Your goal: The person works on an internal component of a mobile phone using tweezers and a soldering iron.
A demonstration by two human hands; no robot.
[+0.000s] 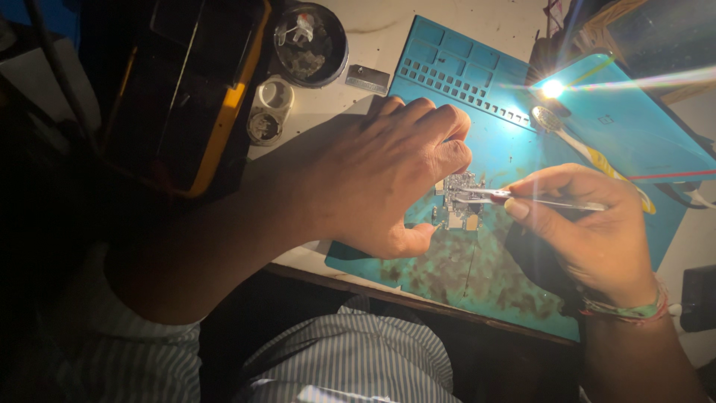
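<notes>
Two hands are at work mid-job: the circuit board is pinned on the blue mat by the left hand, while tweezers, pinched closed in the right hand, are set on its components.

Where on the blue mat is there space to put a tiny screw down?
The stained near part of the blue mat, between the circuit board and the table edge, is bare. It is crowded at the board, where the left hand and the tweezers in the right hand meet.
</notes>
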